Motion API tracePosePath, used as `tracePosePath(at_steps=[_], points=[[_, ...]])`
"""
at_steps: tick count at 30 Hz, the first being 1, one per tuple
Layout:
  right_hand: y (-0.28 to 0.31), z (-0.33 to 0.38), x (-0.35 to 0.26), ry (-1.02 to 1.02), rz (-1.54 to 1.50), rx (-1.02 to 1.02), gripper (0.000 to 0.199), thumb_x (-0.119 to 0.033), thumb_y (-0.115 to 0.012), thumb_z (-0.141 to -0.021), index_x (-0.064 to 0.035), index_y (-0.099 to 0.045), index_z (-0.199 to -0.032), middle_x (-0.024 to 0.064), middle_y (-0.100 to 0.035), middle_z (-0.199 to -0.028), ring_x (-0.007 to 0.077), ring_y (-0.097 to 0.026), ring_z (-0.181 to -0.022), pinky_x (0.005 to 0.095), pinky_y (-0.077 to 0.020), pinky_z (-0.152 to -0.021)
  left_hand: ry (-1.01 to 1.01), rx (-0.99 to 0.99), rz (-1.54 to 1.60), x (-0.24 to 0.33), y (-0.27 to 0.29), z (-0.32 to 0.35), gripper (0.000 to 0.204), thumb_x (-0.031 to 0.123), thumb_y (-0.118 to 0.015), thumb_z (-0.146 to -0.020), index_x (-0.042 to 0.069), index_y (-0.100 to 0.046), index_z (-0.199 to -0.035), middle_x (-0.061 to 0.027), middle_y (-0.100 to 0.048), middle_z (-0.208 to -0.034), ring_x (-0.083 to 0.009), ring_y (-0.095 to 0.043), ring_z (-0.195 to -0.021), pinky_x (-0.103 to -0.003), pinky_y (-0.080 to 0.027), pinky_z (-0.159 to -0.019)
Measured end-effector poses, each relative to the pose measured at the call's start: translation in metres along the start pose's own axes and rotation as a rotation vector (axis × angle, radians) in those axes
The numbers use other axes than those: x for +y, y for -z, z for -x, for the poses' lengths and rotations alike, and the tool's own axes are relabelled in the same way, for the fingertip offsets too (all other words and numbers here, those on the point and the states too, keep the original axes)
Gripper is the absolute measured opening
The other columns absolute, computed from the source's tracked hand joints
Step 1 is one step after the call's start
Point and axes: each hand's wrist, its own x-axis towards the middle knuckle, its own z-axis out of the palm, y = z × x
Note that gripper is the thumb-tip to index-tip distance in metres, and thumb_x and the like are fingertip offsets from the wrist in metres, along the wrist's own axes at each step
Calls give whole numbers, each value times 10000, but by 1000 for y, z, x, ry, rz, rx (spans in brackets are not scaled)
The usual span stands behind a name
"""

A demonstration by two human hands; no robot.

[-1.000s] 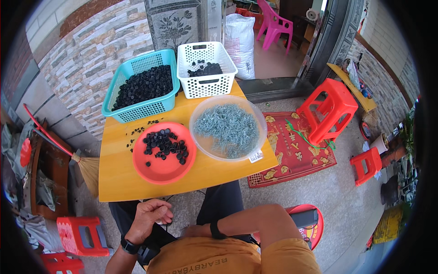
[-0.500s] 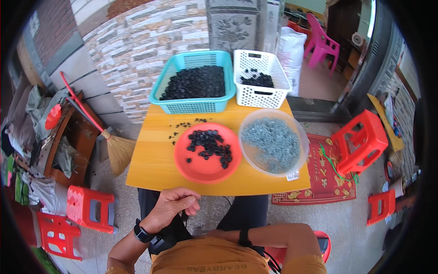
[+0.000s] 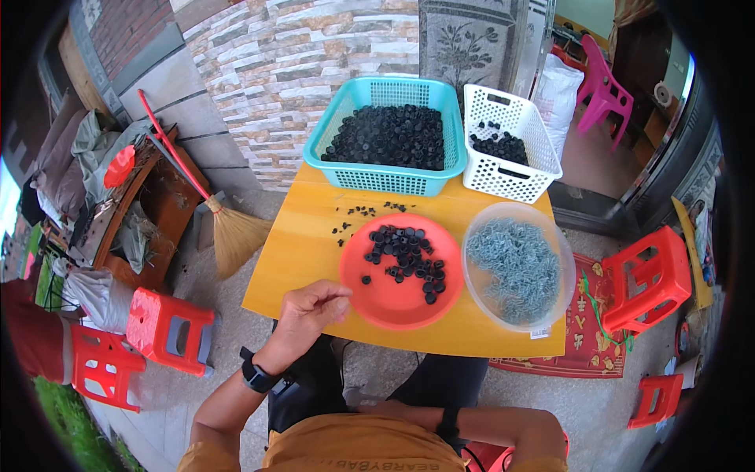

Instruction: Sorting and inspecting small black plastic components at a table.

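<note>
My left hand (image 3: 311, 311) hovers over the front edge of the yellow table (image 3: 291, 252), just left of a red plate (image 3: 393, 303). Its fingers are curled together and I see nothing in them. The plate holds several small black caps (image 3: 405, 256). To its right a clear bowl (image 3: 543, 315) holds grey-blue metal bits (image 3: 515, 267). My right forearm (image 3: 480, 421), with a dark band, lies across my lap; its hand is hidden behind my orange shirt.
At the table's back stand a teal basket (image 3: 377, 179) full of black caps and a white basket (image 3: 511, 177) with fewer. Loose caps (image 3: 358, 212) lie between. A broom (image 3: 228, 228) leans at the left. Red stools (image 3: 169, 330) (image 3: 649, 279) stand on both sides.
My left hand has risen from my lap to the table's front edge beside the red plate. My head has turned, shifting the table in view.
</note>
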Motion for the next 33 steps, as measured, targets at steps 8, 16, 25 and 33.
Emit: tracePosePath(at_steps=[8, 16, 25, 33], points=[[42, 76, -22, 166, -30, -31, 344, -258, -413, -877, -65, -530, -1136, 137, -624, -1020, 283, -590, -990, 371, -462, -805, -308, -41, -739, 11, -4, -47, 245, 65, -695, -722, 36, -614, -951, -44, -599, -759, -163, -578, -677, -255, -455, -621], [78, 132, -68, 178, 434, 486, 211, -138, -525, -758, -9, -523, -925, 199, -614, -774, 377, -610, -748, 445, -476, -619, -567, -152, -1209, -12, -11, -71, 283, 114, -738, -566, 64, -588, -801, -61, -547, -765, -248, -541, -719, -360, -451, -612], [84, 159, -85, 449, 215, 800, 152, -48, -541, -731, -17, -509, -876, 175, -590, -674, 365, -589, -657, 435, -464, -564, -642, -210, -1154, -18, -14, -78, 238, 65, -721, -586, 49, -563, -762, -71, -522, -731, -234, -534, -693, -348, -442, -588], [105, 208, -132, 601, -542, 962, 163, -35, -580, -857, -16, -583, -1019, 51, -609, -766, 82, -601, -649, 215, -471, -569, -521, -186, -745, 14, -26, -55, 366, -17, -717, -606, 37, -574, -939, -53, -531, -700, -177, -535, -601, -289, -438, -533]])
